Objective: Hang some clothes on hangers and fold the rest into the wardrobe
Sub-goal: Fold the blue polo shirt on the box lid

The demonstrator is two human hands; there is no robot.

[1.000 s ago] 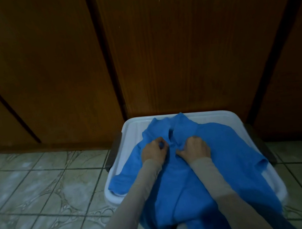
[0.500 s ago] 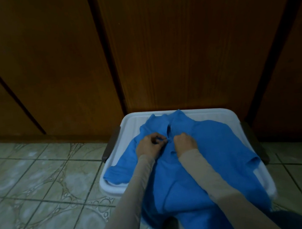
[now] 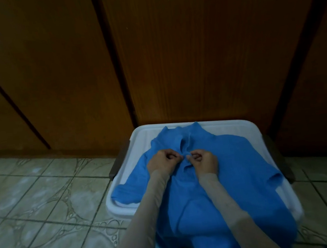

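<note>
A blue polo shirt point(image 3: 237, 176) lies spread face up over a white plastic bin lid point(image 3: 241, 126), its collar toward the wardrobe and its hem hanging off the near edge. My left hand point(image 3: 163, 162) pinches the left side of the shirt's placket just below the collar. My right hand point(image 3: 203, 160) pinches the right side of the placket, close beside the left hand. Both forearms wear beige sleeves.
Closed brown wooden wardrobe doors point(image 3: 190, 48) stand directly behind the bin. Dark handles point(image 3: 119, 162) stick out at the bin's sides. Pale patterned floor tiles point(image 3: 45, 210) spread to the left and right.
The view has shifted slightly. Both hands stay at the placket, with the fingers now drawn a little closer together at its centre.
</note>
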